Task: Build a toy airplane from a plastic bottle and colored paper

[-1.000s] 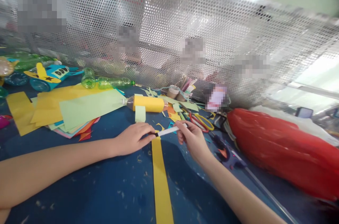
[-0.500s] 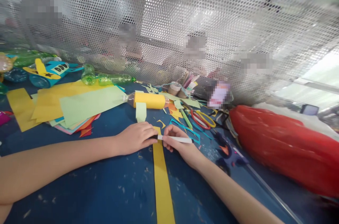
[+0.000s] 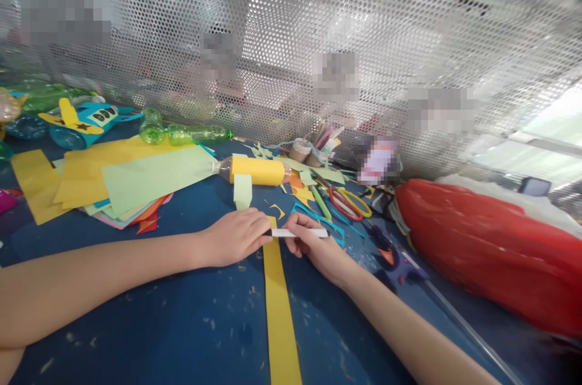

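Note:
A slim white marker (image 3: 284,232) lies nearly level between my hands, above the far end of a long yellow paper strip (image 3: 279,312). My right hand (image 3: 313,245) is closed round the marker's body with thumb and fingers. At the marker's dark left end, my left hand (image 3: 240,236) is closed, its fingertips covering most of that end. The strip runs from between the hands down to the bottom of the view. Beyond my left hand lies a plastic bottle wrapped in yellow paper (image 3: 258,171), with a pale green paper piece (image 3: 242,191) at its near side.
Coloured paper sheets (image 3: 150,182) are piled at the left, near a blue-and-yellow bottle plane (image 3: 93,121) and green bottles (image 3: 200,134). Right of my hands lie scissors (image 3: 350,203), paper scraps, a glue gun (image 3: 402,264) and a red bag (image 3: 491,251). A perforated metal screen (image 3: 282,27) stands behind.
The marker has turned from sloping down to the right to nearly level. Its dark right tip no longer shows. My right hand has shifted slightly; my left hand has stayed almost in place.

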Motion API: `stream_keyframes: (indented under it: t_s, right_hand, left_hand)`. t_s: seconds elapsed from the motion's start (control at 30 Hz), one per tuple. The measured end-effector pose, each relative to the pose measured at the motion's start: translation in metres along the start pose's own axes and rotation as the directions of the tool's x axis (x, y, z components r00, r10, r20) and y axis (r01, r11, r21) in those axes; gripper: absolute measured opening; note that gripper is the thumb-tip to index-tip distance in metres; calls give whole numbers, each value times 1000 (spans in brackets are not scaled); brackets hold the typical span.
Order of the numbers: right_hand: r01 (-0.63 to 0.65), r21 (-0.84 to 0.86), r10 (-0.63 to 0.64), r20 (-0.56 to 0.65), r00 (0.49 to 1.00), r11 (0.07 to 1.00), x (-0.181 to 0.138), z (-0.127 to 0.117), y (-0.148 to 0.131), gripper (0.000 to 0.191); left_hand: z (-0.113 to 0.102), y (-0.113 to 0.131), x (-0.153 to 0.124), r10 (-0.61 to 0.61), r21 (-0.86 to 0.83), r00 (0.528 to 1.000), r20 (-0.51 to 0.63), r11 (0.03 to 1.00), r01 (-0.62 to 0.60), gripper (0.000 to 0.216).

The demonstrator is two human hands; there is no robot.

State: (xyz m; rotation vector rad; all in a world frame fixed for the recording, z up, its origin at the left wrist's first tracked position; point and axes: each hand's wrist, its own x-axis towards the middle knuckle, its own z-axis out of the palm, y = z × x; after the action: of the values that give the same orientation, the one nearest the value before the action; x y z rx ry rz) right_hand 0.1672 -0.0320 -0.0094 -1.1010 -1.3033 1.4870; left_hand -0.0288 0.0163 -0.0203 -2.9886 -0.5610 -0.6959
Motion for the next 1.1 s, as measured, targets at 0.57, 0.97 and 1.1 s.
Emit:
stream_keyframes:
  t_s: [0.57, 0.97, 1.1]
  right_hand:
    - [-34, 38, 31, 86, 996, 999, 0, -10, 3, 17]
    - [125, -39, -131, -258, 957, 991, 9, -13, -5, 19]
    - [132, -274, -188, -192, 963, 953, 8, -5, 3, 16]
  left_hand:
    - [-9, 1, 0, 24, -114, 996, 83, 993, -14, 36]
    - [-13, -4, -5, 123, -239, 992, 16, 964, -116, 28]
    - [-8, -2, -5, 235, -262, 972, 29, 940, -219, 26]
